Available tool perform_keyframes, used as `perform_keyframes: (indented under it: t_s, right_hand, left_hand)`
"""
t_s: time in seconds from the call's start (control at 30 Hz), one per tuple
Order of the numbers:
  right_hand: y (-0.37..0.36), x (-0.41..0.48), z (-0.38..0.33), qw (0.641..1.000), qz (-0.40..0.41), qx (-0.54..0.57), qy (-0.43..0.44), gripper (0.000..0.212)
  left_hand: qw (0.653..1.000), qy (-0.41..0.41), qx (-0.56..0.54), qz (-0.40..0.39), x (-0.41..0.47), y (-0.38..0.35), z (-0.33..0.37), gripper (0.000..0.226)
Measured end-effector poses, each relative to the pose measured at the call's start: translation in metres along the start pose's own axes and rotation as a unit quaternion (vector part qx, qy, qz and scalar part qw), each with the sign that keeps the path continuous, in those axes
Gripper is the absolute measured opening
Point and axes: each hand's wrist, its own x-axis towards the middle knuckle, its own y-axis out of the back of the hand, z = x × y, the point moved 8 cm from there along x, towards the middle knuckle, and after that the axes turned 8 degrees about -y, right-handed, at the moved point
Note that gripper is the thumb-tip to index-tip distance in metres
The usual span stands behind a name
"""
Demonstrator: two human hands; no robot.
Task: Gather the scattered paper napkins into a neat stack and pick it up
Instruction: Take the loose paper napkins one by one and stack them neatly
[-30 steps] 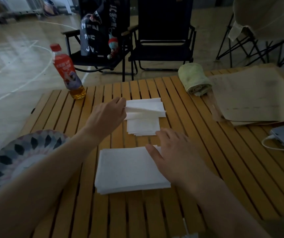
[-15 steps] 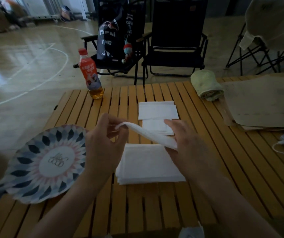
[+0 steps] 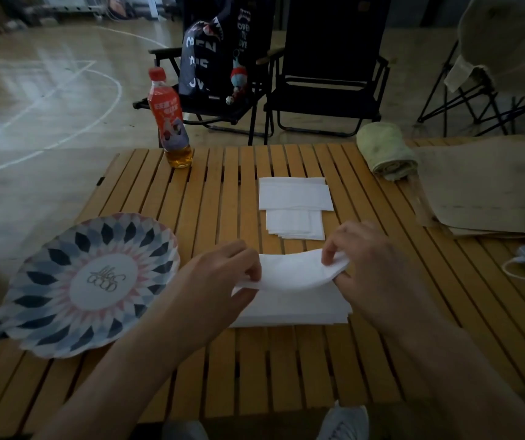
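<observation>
Soft white napkin (image 3: 292,268), limp, bowed

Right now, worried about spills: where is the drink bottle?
Head view: the drink bottle stands upright at the table's far-left edge, beyond the patterned plate, left of the loose napkins.

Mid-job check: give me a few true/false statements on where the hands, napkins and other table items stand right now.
1. The left hand and right hand both pinch one napkin. True.
2. That napkin lies on the patterned plate. False: it is held over the near stack, to the right of the plate.
3. More napkins lie on the table beyond the hands. True.
4. The bottle lies on its side. False: the bottle stands upright.
5. A rolled green towel sits far right. True.
</observation>
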Motion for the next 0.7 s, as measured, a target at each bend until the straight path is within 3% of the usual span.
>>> perform_keyframes:
  t_s: [0.27,0.47,0.57,0.7]
  right_hand:
    - [-0.028,-0.007,0.000,0.990,-0.123,-0.067,0.005,0.028]
    - [-0.033,-0.017,0.002,0.970,-0.236,-0.057,0.000,0.024]
    - [-0.025,-0.012,0.004,0.981,-0.190,-0.025,-0.017,0.033]
    - [-0.028,-0.006,-0.011,0.994,-0.103,-0.039,0.000,0.025]
  left_hand:
    - [0.997,0.025,0.032,-0.067,-0.005,-0.013,-0.006,0.013]
    - [0.985,0.098,0.087,-0.111,-0.011,-0.012,-0.015,0.051]
    - [0.984,0.103,0.125,-0.072,-0.006,-0.009,-0.013,0.053]
    - [0.990,0.089,0.094,-0.048,0.005,-0.025,-0.006,0.037]
